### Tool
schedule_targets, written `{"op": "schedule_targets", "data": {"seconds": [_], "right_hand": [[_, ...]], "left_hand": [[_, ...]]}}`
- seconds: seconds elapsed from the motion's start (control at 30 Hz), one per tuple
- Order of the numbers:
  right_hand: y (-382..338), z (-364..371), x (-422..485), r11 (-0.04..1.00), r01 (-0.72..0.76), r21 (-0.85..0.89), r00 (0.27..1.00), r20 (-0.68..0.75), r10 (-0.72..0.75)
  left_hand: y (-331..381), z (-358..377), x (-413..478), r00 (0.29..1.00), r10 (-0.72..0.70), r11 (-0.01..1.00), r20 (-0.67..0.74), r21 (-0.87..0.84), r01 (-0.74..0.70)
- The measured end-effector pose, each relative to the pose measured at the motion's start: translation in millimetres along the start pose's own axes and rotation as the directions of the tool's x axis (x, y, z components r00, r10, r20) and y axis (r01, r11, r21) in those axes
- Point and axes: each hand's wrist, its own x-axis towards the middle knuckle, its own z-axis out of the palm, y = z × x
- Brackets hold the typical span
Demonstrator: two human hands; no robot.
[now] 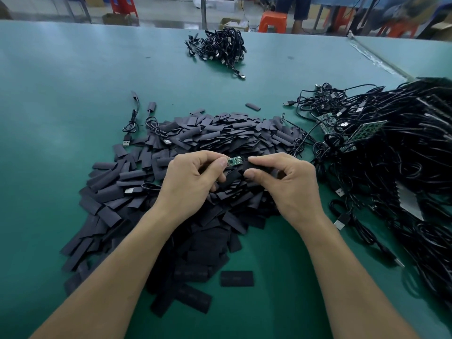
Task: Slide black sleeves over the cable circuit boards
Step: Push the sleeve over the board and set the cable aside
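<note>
Left hand [193, 177] pinching one end of a small green circuit board [235, 160], right hand [291, 182] pinching a black sleeve [260, 167] at its other end, above the sleeve pile [195, 140] on the counter [73, 94]. Sleeve likely light, soft, easily flattened; best held by the edges near the opening.

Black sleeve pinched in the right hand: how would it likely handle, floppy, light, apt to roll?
Probably light and pliable: the sleeve is thin, and the right hand holds it with a fingertip pinch. Unlikely to roll: loose ones in the pile lie flat.
</note>
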Motion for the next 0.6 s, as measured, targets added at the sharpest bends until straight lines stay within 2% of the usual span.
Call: {"op": "schedule_targets", "data": {"seconds": [0.6], "right_hand": [[4.7,-1.9,0.1,0.998,-0.003,0.056,1.0,0.018,0.002]], "left_hand": [[1.1,-4.7,-1.0,0.997,-0.005,0.998,0.081,0.068,0.0]]}}
